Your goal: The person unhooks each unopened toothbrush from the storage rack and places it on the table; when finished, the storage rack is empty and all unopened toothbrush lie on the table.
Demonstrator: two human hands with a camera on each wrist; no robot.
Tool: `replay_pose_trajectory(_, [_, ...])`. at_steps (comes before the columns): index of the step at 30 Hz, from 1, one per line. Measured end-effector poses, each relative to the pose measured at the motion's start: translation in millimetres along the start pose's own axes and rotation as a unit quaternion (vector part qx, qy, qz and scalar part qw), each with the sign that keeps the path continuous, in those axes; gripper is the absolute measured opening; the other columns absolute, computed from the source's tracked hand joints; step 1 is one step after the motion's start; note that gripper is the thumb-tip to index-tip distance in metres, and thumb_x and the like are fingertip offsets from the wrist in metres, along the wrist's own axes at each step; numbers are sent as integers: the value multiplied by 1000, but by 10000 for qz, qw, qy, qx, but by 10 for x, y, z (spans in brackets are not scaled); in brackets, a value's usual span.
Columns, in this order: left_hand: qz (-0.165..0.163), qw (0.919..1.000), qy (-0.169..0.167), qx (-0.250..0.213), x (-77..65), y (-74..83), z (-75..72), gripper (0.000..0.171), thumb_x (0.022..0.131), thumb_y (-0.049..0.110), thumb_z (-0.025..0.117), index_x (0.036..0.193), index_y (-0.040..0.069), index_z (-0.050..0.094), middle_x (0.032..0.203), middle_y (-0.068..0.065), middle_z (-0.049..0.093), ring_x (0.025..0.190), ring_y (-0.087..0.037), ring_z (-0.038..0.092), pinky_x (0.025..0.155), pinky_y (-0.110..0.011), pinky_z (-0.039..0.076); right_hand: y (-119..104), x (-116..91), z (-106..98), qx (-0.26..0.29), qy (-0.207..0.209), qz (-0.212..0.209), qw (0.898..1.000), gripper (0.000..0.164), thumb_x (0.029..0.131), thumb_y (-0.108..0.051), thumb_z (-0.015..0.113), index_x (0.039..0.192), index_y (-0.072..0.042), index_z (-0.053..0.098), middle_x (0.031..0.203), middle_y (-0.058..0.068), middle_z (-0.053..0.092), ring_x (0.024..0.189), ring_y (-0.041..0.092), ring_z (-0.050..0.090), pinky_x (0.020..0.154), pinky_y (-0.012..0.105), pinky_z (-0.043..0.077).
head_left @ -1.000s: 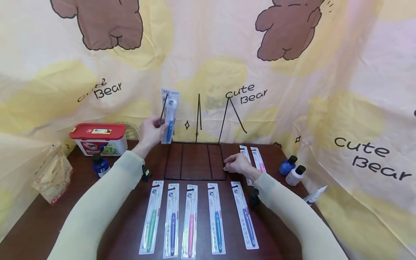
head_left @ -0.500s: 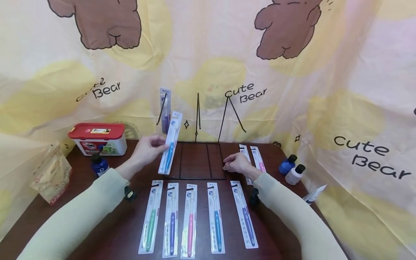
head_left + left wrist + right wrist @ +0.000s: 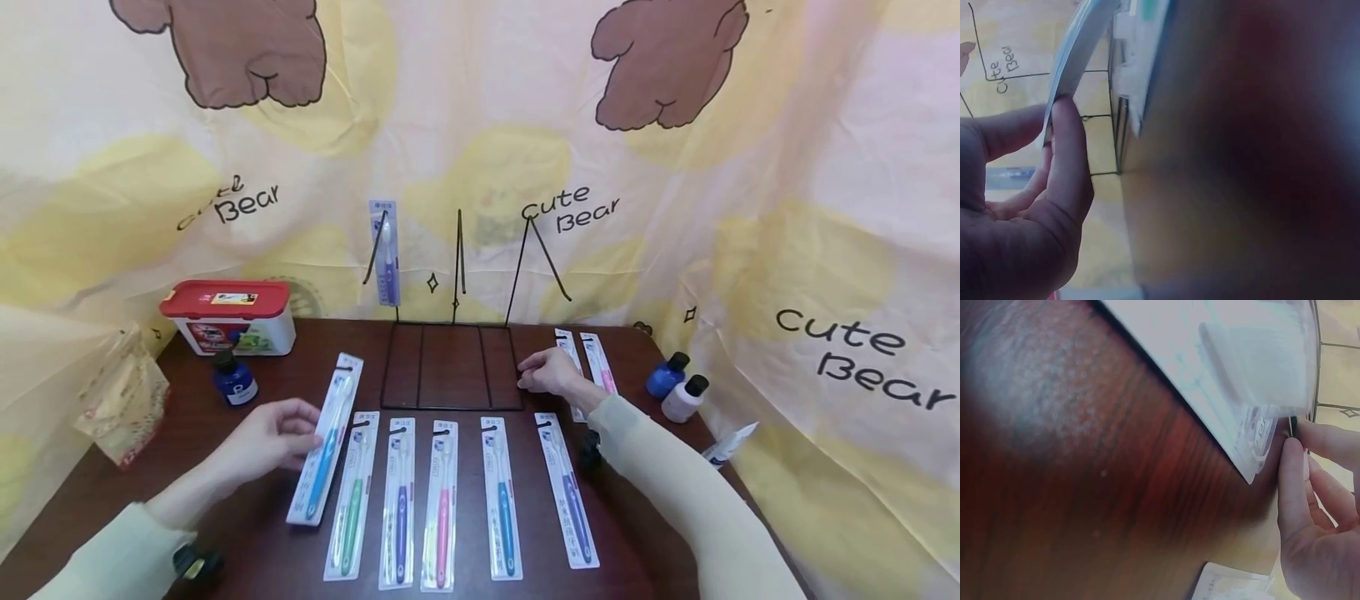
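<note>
My left hand (image 3: 270,437) pinches the edge of a packaged light-blue toothbrush (image 3: 322,462), tilted at the left end of the front row. In the left wrist view, thumb and fingers grip the pack's thin card (image 3: 1072,69). At the back centre stands a black wire rack (image 3: 450,408) with upright hooks. A packaged purple toothbrush (image 3: 388,283) hangs on its left hook. My right hand (image 3: 551,372) holds the rack's right side; the right wrist view shows thumb and finger pinching the dark wire (image 3: 1293,427).
Packaged toothbrushes lie in a front row: green (image 3: 350,508), purple (image 3: 400,517), pink (image 3: 441,525), blue (image 3: 505,508) and purple (image 3: 572,508). Two more packs (image 3: 597,362) lie beyond my right hand. A red-lidded tub (image 3: 228,317) and blue bottle (image 3: 235,379) stand left; small bottles (image 3: 684,398) stand right.
My left hand has brought the light-blue toothbrush pack from the rack's left hook down and left to beside the green one. The purple pack stays hanging. My right hand stays at the rack.
</note>
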State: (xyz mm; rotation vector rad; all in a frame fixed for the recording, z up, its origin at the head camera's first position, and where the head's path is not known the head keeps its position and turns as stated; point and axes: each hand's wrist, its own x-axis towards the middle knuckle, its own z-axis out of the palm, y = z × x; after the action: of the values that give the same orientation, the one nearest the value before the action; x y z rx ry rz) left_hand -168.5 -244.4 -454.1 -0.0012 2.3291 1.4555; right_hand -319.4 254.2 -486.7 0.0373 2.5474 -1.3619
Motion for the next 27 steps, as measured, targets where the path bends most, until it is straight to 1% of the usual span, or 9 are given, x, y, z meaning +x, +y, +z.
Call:
replay_pose_trajectory(4, [-276, 9993, -220, -106, -168, -204, 34, 41, 104, 16, 80, 137, -1, 63, 107, -10, 78, 95, -21, 77, 84, -44, 71, -11, -18, -23, -135, 14, 48, 9999, 32, 94, -6, 86, 124, 1, 82, 102, 11, 88, 88, 12, 82, 83, 28, 67])
replay_pose_trajectory(7, [-411, 9988, -239, -109, -239, -287, 89, 40, 103, 14, 80, 135, -3, 63, 104, -10, 79, 93, -20, 76, 82, -44, 71, -17, -38, -31, -161, 20, 87, 9998, 31, 95, -7, 86, 125, 0, 82, 103, 10, 88, 88, 11, 82, 83, 27, 66])
replay_pose_trajectory(10, [-582, 9982, 50, 107, -289, -312, 137, 40, 101, 13, 82, 133, -2, 66, 102, -10, 79, 90, -20, 76, 80, -43, 71, -23, -39, -12, -139, 32, 33, 9999, 31, 94, -6, 85, 124, 1, 82, 100, 11, 88, 85, 9, 81, 80, 25, 65])
replay_pose_trajectory(12, [-648, 9969, 247, 381, -324, -312, 160, 40, 99, 13, 84, 132, -3, 67, 101, -9, 79, 88, -19, 76, 78, -42, 71, -31, -33, 4, -119, 26, 10, 9999, 32, 93, -5, 85, 123, 2, 82, 98, 10, 88, 83, 8, 80, 79, 24, 64])
replay_pose_trajectory(16, [-579, 9916, 525, 1029, -372, -284, 207, 39, 96, 15, 87, 126, -3, 70, 91, -8, 78, 77, -19, 75, 70, -40, 69, -27, -30, 4, -158, 22, -50, 9999, 31, 92, -7, 86, 123, 1, 83, 96, 8, 88, 82, 8, 79, 78, 23, 63])
replay_pose_trajectory(19, [-502, 9834, 585, 1645, -375, -237, 220, 34, 94, 21, 89, 117, 0, 74, 82, -6, 76, 68, -18, 72, 64, -37, 65, -27, -34, -7, -196, 58, -50, 9998, 30, 93, -7, 85, 122, 0, 83, 97, 8, 87, 84, 9, 79, 78, 24, 63])
replay_pose_trajectory(23, [-439, 9626, 521, 2624, -323, -145, 170, 32, 95, 31, 89, 108, 4, 78, 79, -3, 73, 66, -17, 66, 61, -35, 58, -19, -38, -15, -206, 62, -26, 9998, 30, 93, -7, 85, 122, 0, 83, 95, 6, 86, 83, 9, 78, 78, 25, 62])
replay_pose_trajectory(25, [-208, 9537, 590, 2942, -268, -81, 124, 31, 98, 32, 86, 108, 4, 79, 80, -2, 73, 67, -17, 64, 62, -35, 55, -13, -33, -17, -247, 65, -57, 9997, 30, 92, -8, 86, 121, -1, 84, 94, 4, 86, 82, 8, 77, 78, 24, 61])
replay_pose_trajectory(27, [186, 9493, 743, 3050, -189, 6, 86, 28, 100, 29, 83, 111, 4, 81, 83, -1, 75, 68, -16, 63, 62, -34, 54, -6, -23, -18, -288, 81, -100, 9995, 31, 91, -9, 87, 121, -1, 84, 92, 3, 85, 80, 8, 75, 77, 24, 60])
